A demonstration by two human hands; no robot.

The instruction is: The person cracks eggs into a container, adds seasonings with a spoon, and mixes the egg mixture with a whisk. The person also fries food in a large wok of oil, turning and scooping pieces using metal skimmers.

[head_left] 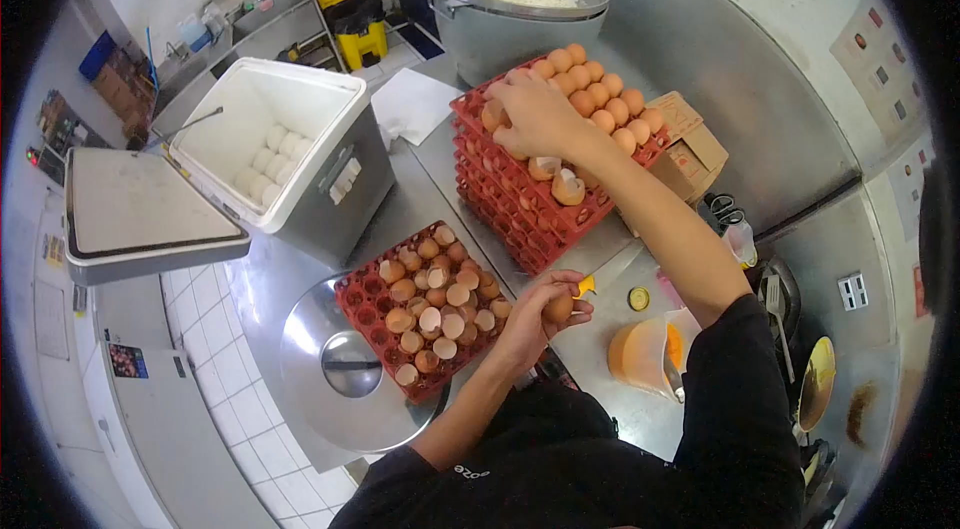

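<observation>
My left hand (535, 321) is closed around a brown egg (558, 308) low in front of my body. A small bright yellow thing (587, 285) shows at its fingertips; I cannot make out what it is. My right hand (545, 117) reaches over a stack of red egg trays (520, 247), its fingers curled round another brown egg (493, 116) at the tray's left edge. Whole brown eggs (610, 109) fill the far side of the top tray. Broken eggshells (568, 188) sit near its front, below my right wrist.
Another red tray (362, 307) full of empty shells rests on a round metal lid (310, 369). An orange-filled plastic jug (640, 357) stands at right. A large pot of white food (520, 34) is behind the stack. A cooler (365, 189) at left holds white balls.
</observation>
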